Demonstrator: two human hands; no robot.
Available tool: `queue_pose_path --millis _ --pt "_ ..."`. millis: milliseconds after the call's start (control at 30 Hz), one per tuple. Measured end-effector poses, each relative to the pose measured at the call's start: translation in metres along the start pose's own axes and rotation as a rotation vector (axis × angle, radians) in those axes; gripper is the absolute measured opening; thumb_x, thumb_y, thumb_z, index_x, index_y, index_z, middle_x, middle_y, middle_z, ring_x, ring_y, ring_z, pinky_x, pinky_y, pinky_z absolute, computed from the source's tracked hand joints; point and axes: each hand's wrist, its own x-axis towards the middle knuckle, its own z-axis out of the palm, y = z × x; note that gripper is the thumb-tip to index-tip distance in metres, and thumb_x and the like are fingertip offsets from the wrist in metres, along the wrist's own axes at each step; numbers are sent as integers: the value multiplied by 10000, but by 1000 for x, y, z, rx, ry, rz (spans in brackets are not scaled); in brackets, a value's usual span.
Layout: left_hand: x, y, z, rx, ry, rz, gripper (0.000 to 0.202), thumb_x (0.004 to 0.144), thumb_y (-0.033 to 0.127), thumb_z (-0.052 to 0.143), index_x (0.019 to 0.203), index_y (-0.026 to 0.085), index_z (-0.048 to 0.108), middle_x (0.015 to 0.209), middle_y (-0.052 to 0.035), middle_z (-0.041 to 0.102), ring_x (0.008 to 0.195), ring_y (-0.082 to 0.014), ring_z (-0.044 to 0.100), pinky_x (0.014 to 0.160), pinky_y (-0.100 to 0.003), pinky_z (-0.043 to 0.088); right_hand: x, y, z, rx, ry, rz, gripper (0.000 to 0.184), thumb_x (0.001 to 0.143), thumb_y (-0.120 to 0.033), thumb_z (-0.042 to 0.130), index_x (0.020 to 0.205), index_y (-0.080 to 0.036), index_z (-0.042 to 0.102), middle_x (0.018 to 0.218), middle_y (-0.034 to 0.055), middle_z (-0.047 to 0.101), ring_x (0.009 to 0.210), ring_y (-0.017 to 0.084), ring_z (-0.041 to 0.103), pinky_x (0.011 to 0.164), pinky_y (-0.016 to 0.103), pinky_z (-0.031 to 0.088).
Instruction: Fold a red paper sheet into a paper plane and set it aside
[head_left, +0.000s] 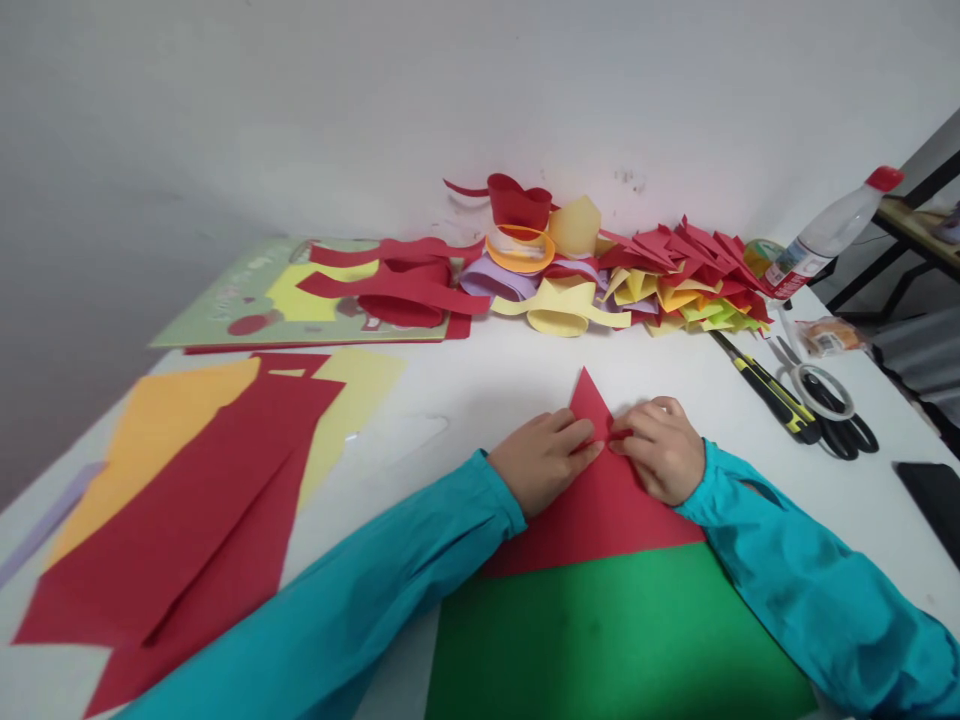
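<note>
A sheet of red paper (596,520) comes to a point at its far end and lies over the near green sheet (615,640). On the left edge of that point, my left hand (547,455) is closed, its fingertips on the red paper. My right hand (664,450) pinches the same paper on the opposite edge, the two thumbs close together. My fingers cover part of the paper's edges, so any fold beneath them is hidden.
Cut red paper (187,500) and orange paper (150,420) lie at left. Behind are paper crowns (559,308), a folded-paper pile (682,275) and a green folder (225,300). At right are a bottle (825,240), utility knife (776,395), tape roll (844,400), scissors (840,435) and a dark flat object (934,505).
</note>
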Motion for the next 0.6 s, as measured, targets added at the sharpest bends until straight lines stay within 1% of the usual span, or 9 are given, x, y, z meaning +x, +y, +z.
queue_pose_path --millis 100,167,267,333,400,500,567,600 --pt "1 2 -2 -1 2 -12 311 911 183 295 1028 127 578 913 -91 576 769 -190 451 659 -331 445 2 -7 0 -99 -10 -40 216 835 -169 413 840 -181 629 929 68 629 875 198 514 868 425 300" --pt "1 4 -2 -10 10 -25 319 912 170 284 978 112 591 911 -95 582 780 -190 462 668 -328 453 3 -10 0 -131 1 -18 233 865 -169 405 827 -189 633 899 47 651 858 180 530 903 419 297" --pt "-1 5 1 -29 35 -38 330 911 148 278 908 98 604 920 -94 590 798 -181 476 704 -317 458 5 -12 1 -133 36 52 240 888 -152 404 828 -190 633 855 19 672 824 147 550 910 383 320" --pt "-4 6 4 -24 69 -51 338 912 139 270 887 99 605 926 -93 593 804 -175 482 717 -312 458 5 -12 2 -118 68 56 234 889 -148 407 851 -191 634 890 20 674 889 151 546 916 381 325" --pt "-5 7 7 3 94 -56 344 911 139 265 874 97 605 921 -98 592 797 -181 482 696 -320 457 4 -10 4 -91 82 27 236 877 -137 414 850 -203 640 928 20 666 949 162 526 940 398 310" --pt "-5 9 6 40 69 -47 334 903 147 271 893 88 599 903 -111 584 771 -199 473 639 -339 451 2 -10 5 -58 21 10 197 806 -154 489 897 -220 651 926 45 633 927 192 507 946 444 296" --pt "-5 10 3 39 45 -52 319 897 149 278 928 85 589 890 -116 576 758 -201 465 630 -345 447 4 -12 5 -83 -33 36 234 773 -176 528 965 -240 647 905 62 602 893 209 490 924 467 301" --pt "-6 10 2 29 39 -56 311 895 149 284 944 84 584 891 -118 572 761 -201 464 640 -346 447 6 -14 5 -109 -48 48 239 780 -183 529 976 -254 646 887 61 593 877 210 483 917 471 299"
